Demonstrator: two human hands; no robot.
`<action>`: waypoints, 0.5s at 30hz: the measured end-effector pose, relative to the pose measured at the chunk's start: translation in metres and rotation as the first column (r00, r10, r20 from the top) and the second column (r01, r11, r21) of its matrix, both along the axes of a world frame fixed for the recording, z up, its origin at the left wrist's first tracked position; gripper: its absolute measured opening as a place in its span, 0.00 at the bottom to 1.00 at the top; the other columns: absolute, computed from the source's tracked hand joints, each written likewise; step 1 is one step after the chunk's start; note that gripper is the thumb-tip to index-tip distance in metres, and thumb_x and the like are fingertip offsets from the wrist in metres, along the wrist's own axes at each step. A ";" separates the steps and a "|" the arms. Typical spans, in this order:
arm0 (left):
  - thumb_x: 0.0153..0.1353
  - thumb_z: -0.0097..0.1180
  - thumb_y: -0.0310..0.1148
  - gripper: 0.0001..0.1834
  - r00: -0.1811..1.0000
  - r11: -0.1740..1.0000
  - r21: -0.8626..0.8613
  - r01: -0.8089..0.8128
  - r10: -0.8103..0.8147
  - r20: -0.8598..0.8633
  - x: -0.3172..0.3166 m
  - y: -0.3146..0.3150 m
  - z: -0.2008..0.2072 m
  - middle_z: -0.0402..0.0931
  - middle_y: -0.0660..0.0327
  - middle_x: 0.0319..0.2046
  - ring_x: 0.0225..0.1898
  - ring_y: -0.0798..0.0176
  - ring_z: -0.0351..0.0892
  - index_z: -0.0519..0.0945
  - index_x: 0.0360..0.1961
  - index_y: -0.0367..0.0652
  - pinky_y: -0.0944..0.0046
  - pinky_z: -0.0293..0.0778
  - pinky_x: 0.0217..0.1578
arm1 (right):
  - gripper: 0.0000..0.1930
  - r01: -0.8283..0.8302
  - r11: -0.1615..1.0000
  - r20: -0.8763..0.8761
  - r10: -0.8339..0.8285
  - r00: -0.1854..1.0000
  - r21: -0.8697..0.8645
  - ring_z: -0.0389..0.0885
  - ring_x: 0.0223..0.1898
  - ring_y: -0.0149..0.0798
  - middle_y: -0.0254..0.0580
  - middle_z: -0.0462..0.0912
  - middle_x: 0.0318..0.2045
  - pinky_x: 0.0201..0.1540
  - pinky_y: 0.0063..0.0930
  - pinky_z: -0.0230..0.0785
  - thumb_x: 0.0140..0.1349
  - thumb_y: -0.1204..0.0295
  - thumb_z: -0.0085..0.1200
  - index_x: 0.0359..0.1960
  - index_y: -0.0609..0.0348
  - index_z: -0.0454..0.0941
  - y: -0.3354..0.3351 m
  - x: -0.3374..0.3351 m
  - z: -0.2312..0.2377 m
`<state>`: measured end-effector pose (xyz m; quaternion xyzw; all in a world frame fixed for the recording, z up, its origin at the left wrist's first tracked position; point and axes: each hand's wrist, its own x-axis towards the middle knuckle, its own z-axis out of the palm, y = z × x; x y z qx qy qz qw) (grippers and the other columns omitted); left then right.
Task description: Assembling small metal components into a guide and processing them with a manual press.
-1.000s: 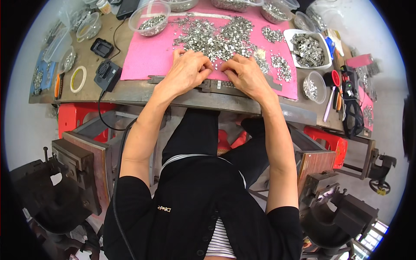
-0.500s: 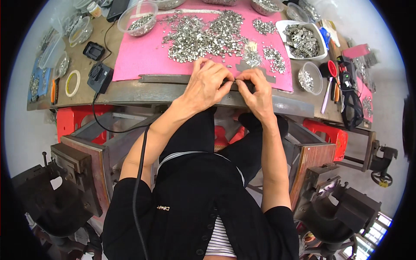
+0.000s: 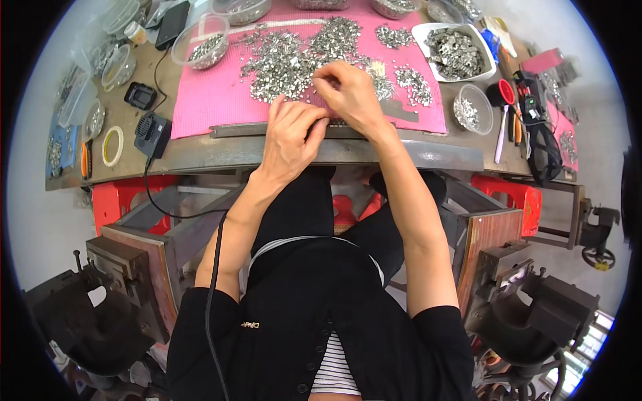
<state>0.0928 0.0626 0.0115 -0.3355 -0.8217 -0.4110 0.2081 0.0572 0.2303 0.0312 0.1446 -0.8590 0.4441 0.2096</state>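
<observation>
My left hand (image 3: 292, 134) rests at a long grey metal bar (image 3: 235, 130) along the front edge of the pink mat. Its thumb and fingers are closed together by the bar; what they hold, if anything, is hidden. Farther in, my right hand (image 3: 352, 95) is over the right part of a wide heap of small silvery metal pieces (image 3: 277, 67). Thumb and forefinger are bent toward each other at the heap, and anything between them is too small to make out. A flat grey metal plate (image 3: 400, 112) lies on the mat right of my right hand.
Smaller piles of metal pieces (image 3: 413, 85) lie on the mat's right side. A white tub (image 3: 493, 70) and a clear round bowl (image 3: 487, 127) hold more. At the left are a black charger-like box (image 3: 152, 135), its cable and a tape roll (image 3: 112, 147). Vises flank me.
My right hand has left the bar and reached forward and left to the heap. My left hand has shifted left along the bar. The whole view has tilted slightly.
</observation>
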 end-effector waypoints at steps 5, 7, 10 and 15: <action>0.60 0.66 0.30 0.06 0.996 0.996 0.005 -0.089 0.089 -0.019 0.001 -0.017 0.000 0.81 0.63 0.36 0.44 0.58 0.79 0.85 0.39 0.45 0.49 0.62 0.61 | 0.08 0.048 0.995 -0.012 -0.049 0.999 -0.087 0.86 0.34 0.43 0.47 0.86 0.34 0.39 0.34 0.78 0.62 0.73 0.61 0.40 0.62 0.86 0.016 -0.004 0.015; 0.59 0.68 0.33 0.09 0.997 0.997 -0.003 -0.075 0.075 -0.013 0.003 -0.019 -0.002 0.81 0.63 0.37 0.44 0.58 0.78 0.85 0.40 0.46 0.50 0.62 0.60 | 0.07 0.125 0.990 -0.020 -0.127 0.992 -0.058 0.84 0.32 0.35 0.42 0.87 0.33 0.38 0.28 0.76 0.63 0.74 0.62 0.41 0.61 0.86 0.056 0.012 0.037; 0.56 0.71 0.39 0.16 0.998 0.996 -0.060 -0.067 0.066 -0.024 0.006 -0.021 -0.004 0.80 0.63 0.39 0.46 0.58 0.77 0.85 0.43 0.47 0.51 0.60 0.58 | 0.08 0.397 0.917 0.071 -0.394 0.916 -0.033 0.80 0.32 0.25 0.34 0.87 0.32 0.36 0.22 0.73 0.66 0.73 0.62 0.44 0.59 0.88 0.130 0.037 0.056; 0.51 0.74 0.47 0.25 0.997 0.988 -0.139 -0.059 0.052 -0.052 0.005 -0.023 -0.004 0.78 0.64 0.42 0.49 0.58 0.75 0.84 0.48 0.48 0.50 0.58 0.59 | 0.13 0.425 0.775 0.147 -0.542 0.828 0.467 0.87 0.35 0.47 0.55 0.87 0.32 0.42 0.35 0.77 0.60 0.69 0.62 0.42 0.66 0.86 0.229 0.063 0.044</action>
